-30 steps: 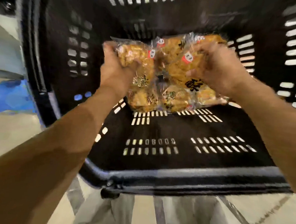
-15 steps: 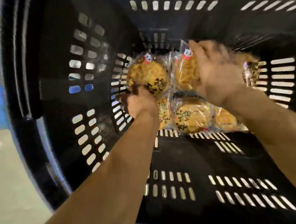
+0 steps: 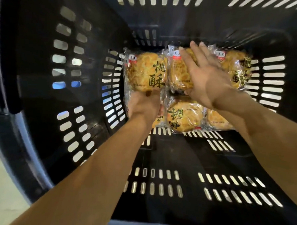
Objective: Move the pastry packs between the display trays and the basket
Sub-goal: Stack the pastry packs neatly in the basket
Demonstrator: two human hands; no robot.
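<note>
In the head view, the likeliest slip is judged to be crushing: the right hand lies flat with straight fingers on the middle upper walnut-cookie pack, and hard pressure could crack the crumbly pastry, while the left hand, curled at the lower edge of the left pack, seems to pinch its wrapper and could drag it askew. The packs are clear film over golden, crackled rounds with black characters and red labels, lying in two rows on the far floor of the black slotted basket.
</note>
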